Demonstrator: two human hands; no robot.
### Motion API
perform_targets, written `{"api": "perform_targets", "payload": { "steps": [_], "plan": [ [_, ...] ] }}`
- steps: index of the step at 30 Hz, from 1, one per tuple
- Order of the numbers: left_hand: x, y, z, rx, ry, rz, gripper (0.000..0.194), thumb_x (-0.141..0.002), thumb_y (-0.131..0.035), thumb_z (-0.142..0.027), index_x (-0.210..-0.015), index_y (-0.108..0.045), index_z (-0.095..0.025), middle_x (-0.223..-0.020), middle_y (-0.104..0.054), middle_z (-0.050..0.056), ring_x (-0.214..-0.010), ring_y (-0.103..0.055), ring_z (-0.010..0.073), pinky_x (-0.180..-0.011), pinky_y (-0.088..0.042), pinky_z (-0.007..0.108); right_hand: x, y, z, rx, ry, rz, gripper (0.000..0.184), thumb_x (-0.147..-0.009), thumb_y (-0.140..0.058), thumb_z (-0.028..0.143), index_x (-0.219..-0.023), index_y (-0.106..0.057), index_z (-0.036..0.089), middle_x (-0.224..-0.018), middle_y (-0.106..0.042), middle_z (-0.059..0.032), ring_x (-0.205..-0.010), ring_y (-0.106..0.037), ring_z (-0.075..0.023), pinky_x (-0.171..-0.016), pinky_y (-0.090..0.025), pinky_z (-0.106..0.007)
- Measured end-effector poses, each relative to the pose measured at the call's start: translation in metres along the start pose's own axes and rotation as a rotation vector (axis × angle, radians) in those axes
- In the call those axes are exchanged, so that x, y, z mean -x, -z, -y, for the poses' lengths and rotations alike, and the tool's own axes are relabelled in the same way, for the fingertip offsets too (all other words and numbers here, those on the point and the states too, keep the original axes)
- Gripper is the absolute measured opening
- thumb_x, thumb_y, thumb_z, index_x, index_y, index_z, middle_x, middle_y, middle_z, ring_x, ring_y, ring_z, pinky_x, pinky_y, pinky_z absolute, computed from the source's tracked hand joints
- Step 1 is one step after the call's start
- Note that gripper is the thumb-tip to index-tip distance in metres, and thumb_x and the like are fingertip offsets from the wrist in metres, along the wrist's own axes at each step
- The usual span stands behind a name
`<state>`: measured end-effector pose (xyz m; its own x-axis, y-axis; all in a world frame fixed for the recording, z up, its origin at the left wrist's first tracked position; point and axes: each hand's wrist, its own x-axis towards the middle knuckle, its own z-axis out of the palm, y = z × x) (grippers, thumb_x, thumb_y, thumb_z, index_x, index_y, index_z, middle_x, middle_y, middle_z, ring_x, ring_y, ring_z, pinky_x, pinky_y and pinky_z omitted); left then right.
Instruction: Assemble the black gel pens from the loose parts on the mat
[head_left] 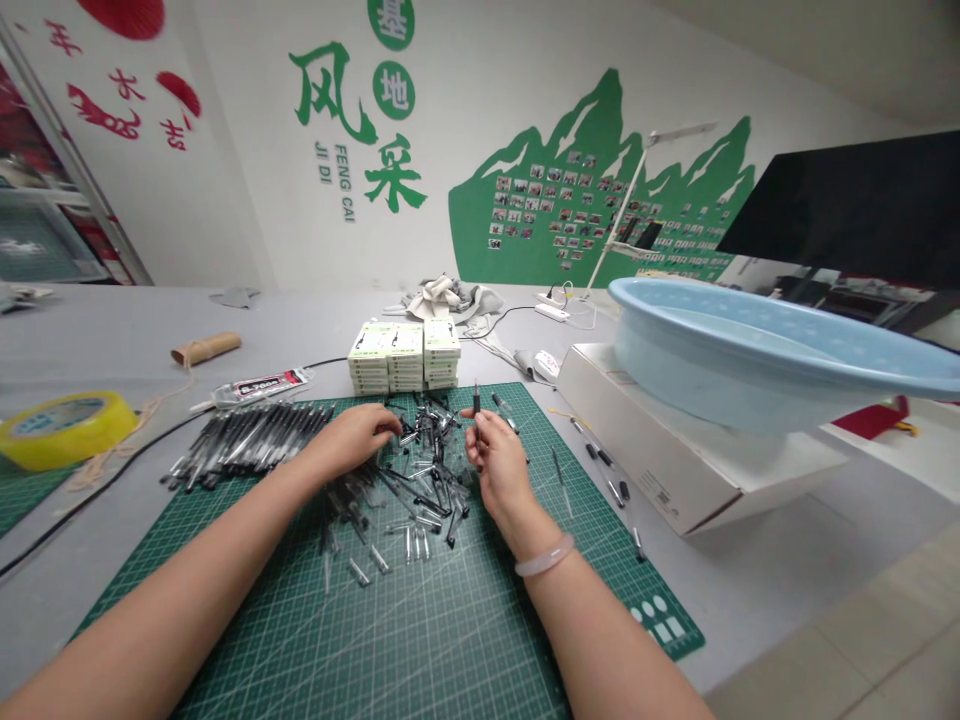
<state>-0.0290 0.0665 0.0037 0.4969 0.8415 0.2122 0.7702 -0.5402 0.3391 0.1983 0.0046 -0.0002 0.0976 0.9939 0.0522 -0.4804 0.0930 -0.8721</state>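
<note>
Upright in my right hand [496, 458] is a slim black pen part [476, 398], its thin tip pointing up between thumb and fingers. My left hand [364, 437] reaches to the far left side of a pile of loose pen parts [431, 470]. Its fingers are bent together over the pieces, and whatever they grip is hidden. Clear barrels and black caps make up the pile on the green cutting mat [420, 640]. Left of my left hand lies a row of pens [251, 440], side by side, partly behind my forearm.
Small white boxes [405, 360] are stacked behind the mat. Yellow tape [71, 430] and a glue packet [259, 388] lie to the left. At the right, a blue basin [697, 370] rests on a white carton [645, 440], with stray pens [600, 455] alongside.
</note>
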Motion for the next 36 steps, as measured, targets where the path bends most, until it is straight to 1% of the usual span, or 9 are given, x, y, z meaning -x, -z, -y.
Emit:
{"api": "perform_targets", "payload": {
  "steps": [7, 12, 15, 18, 21, 24, 27, 30, 36],
  "plan": [
    [-0.076, -0.021, 0.006, -0.075, 0.070, -0.041, 0.020, -0.073, -0.057, -0.023, -0.084, -0.073, -0.024, -0.090, -0.072, 0.006, -0.086, -0.063, 0.0229, -0.075, -0.043, 0.029, -0.001, -0.001, -0.004, 0.052, 0.003, 0.033, 0.025, -0.075, -0.063, 0.038, -0.086, -0.065, 0.016, -0.056, -0.050, 0.0032, -0.046, -0.037, -0.0068, -0.042, -0.021, -0.021],
    [-0.089, -0.036, 0.001, -0.103, 0.096, -0.047, 0.014, -0.069, -0.059, -0.020, -0.076, -0.070, -0.023, -0.087, -0.069, 0.005, -0.082, -0.061, 0.0204, -0.069, -0.042, 0.026, -0.001, -0.004, -0.009, 0.106, -0.022, 0.049, 0.027, -0.074, -0.063, 0.041, -0.084, -0.065, 0.016, -0.055, -0.049, 0.0035, -0.046, -0.038, -0.0076, -0.043, -0.022, -0.022],
    [-0.083, -0.032, -0.002, -0.123, 0.105, -0.063, 0.011, -0.070, -0.058, -0.021, -0.075, -0.068, -0.023, -0.086, -0.068, 0.006, -0.080, -0.060, 0.0204, -0.066, -0.041, 0.027, 0.000, -0.006, -0.014, 0.168, -0.022, 0.095, 0.025, -0.075, -0.062, 0.040, -0.084, -0.066, 0.017, -0.055, -0.049, 0.0037, -0.047, -0.038, -0.0082, -0.045, -0.026, -0.022],
    [-0.069, -0.018, -0.008, -0.084, 0.122, -0.135, 0.014, -0.073, -0.056, -0.024, -0.082, -0.066, -0.023, -0.081, -0.068, 0.005, -0.074, -0.060, 0.0206, -0.064, -0.040, 0.028, 0.003, -0.008, -0.018, 0.265, 0.014, 0.177, 0.023, -0.079, -0.059, 0.037, -0.085, -0.068, 0.018, -0.054, -0.048, 0.0039, -0.046, -0.038, -0.0092, -0.046, -0.027, -0.024],
    [-0.045, 0.000, -0.017, 0.203, 0.134, -0.219, 0.014, -0.073, -0.060, -0.030, -0.083, -0.066, -0.023, -0.073, -0.067, 0.002, -0.067, -0.059, 0.0195, -0.063, -0.041, 0.028, 0.007, -0.009, -0.020, 0.398, 0.062, 0.216, 0.020, -0.081, -0.057, 0.034, -0.087, -0.070, 0.020, -0.055, -0.049, 0.0032, -0.048, -0.040, -0.0108, -0.049, -0.030, -0.025],
    [-0.015, 0.013, -0.030, 0.652, 0.217, -0.185, 0.020, -0.071, -0.067, -0.038, -0.082, -0.069, -0.021, -0.069, -0.065, 0.002, -0.059, -0.055, 0.0163, -0.057, -0.041, 0.026, 0.011, -0.012, -0.023, 0.493, 0.102, 0.220, 0.019, -0.082, -0.058, 0.031, -0.090, -0.072, 0.022, -0.057, -0.052, 0.0023, -0.053, -0.044, -0.0126, -0.053, -0.033, -0.026],
    [0.011, 0.017, -0.041, 1.015, 0.324, -0.195, 0.026, -0.066, -0.074, -0.037, -0.085, -0.070, -0.019, -0.074, -0.064, 0.003, -0.062, -0.055, 0.0141, -0.057, -0.042, 0.023, 0.013, -0.014, -0.026, 0.511, 0.114, 0.211, 0.022, -0.082, -0.058, 0.030, -0.098, -0.071, 0.023, -0.059, -0.055, 0.0020, -0.056, -0.047, -0.0138, -0.056, -0.036, -0.026],
    [0.022, 0.016, -0.046, 1.207, 0.379, -0.217, 0.027, -0.061, -0.079, -0.031, -0.084, -0.071, -0.018, -0.081, -0.065, 0.005, -0.069, -0.057, 0.0137, -0.060, -0.045, 0.022, 0.014, -0.015, -0.029, 0.506, 0.126, 0.223, 0.025, -0.082, -0.059, 0.030, -0.103, -0.070, 0.024, -0.060, -0.056, 0.0019, -0.057, -0.048, -0.0140, -0.057, -0.037, -0.026],
    [0.022, 0.012, -0.043, 1.375, 0.438, -0.184, 0.023, -0.061, -0.080, -0.021, -0.083, -0.073, -0.017, -0.079, -0.064, 0.004, -0.069, -0.057, 0.0113, -0.061, -0.047, 0.020, 0.015, -0.015, -0.032, 0.500, 0.121, 0.258, 0.026, -0.081, -0.058, 0.030, -0.105, -0.070, 0.025, -0.063, -0.059, 0.0013, -0.058, -0.050, -0.0137, -0.057, -0.038, -0.026]
  ]
}}
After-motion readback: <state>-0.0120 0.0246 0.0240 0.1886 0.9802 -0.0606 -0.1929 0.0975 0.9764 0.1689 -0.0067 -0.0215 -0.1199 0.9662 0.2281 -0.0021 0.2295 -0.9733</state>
